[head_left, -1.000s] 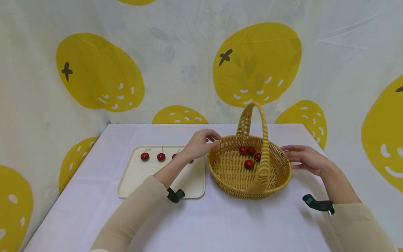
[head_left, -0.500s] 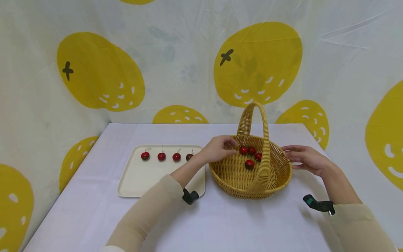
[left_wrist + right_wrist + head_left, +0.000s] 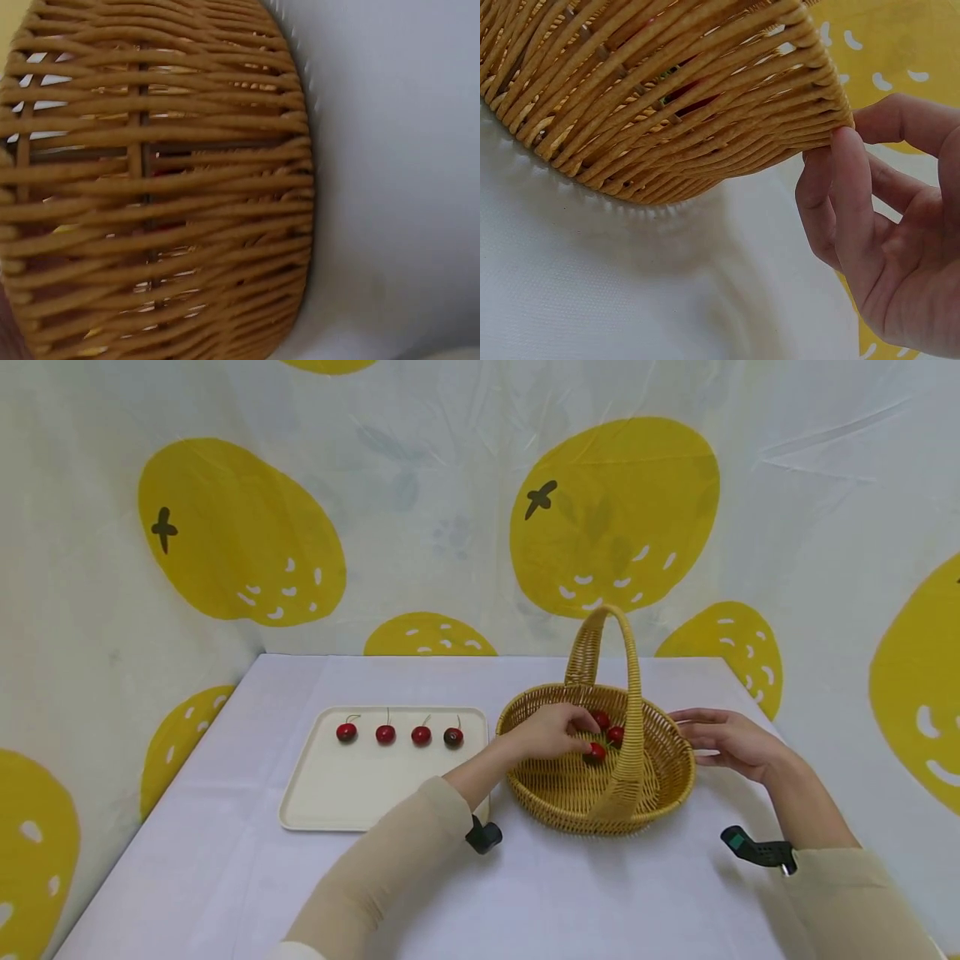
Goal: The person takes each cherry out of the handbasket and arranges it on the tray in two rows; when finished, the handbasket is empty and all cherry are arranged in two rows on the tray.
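My left hand (image 3: 551,732) reaches inside the wicker basket (image 3: 555,797), fingers bent downward and thumb apart from them. Its fingertips are right beside a dark red cherry (image 3: 595,753). Two more cherries show just behind, one cherry (image 3: 602,720) near the back wall and another cherry (image 3: 616,735) by the handle; a further one is hidden by the hand. My right hand (image 3: 731,742) is at the basket's right side, its fingertips touching the rim (image 3: 832,90). In the left wrist view the basket's woven wall (image 3: 165,195) hides the left fingers.
A cream tray (image 3: 360,797) lies left of the basket, with several stemmed cherries (image 3: 386,734) in a row along its far side. The basket's tall arched handle (image 3: 632,693) rises to the right of my left hand. A white cloth (image 3: 570,902) covers the table.
My left hand has moved right from the basket's left rim, over it and down among the cherries inside. The tray's rightmost cherries have come into sight. The right hand has stayed at the rim.
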### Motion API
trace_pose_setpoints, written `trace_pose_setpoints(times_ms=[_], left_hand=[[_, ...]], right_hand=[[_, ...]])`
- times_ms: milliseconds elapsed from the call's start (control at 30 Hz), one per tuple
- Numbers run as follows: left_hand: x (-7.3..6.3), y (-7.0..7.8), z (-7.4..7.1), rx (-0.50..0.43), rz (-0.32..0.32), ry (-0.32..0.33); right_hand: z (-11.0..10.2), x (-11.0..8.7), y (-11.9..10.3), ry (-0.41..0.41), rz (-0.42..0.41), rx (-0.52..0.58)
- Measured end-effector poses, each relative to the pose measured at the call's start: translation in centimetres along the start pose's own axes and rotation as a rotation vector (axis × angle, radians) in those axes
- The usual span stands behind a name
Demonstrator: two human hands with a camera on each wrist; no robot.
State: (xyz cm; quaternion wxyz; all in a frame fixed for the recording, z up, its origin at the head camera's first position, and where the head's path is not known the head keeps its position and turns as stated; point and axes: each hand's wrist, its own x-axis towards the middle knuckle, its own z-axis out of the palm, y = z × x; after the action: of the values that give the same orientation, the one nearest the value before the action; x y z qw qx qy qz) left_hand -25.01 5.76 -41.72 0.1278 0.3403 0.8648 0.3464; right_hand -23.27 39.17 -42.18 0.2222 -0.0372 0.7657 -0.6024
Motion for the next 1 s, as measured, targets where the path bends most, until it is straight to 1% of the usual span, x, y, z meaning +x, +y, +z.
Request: trace_pose_setpoints(times_ms=[200, 267, 500, 700, 833, 1000], left_hand=[[0.5, 0.2, 1.1, 0.078, -0.012, -0.057], [0.6, 0.2, 1.3, 0.09, -0.022, -0.07], [1.0, -0.2, 1.9, 0.103, -0.039, -0.086], [1.3, -0.3, 2.0, 0.121, -0.03, -0.091], [1.3, -0.4, 2.1, 0.136, -0.025, -0.111], [1.3, -0.4, 2.3, 0.121, -0.043, -0.126]], right_hand=[[0.0, 0.0, 0.1, 0.0, -0.002, 0.002], [0.0, 0.0, 0.1, 0.0, -0.003, 0.001], [0.1, 0.0, 0.0, 0.006, 0.001, 0.003], [0.1, 0.0, 0.0, 0.007, 0.005, -0.002], [0.1, 0.1, 0.0, -0.002, 0.004, -0.002], [0.1, 0.1, 0.0, -0.003, 0.008, -0.008]])
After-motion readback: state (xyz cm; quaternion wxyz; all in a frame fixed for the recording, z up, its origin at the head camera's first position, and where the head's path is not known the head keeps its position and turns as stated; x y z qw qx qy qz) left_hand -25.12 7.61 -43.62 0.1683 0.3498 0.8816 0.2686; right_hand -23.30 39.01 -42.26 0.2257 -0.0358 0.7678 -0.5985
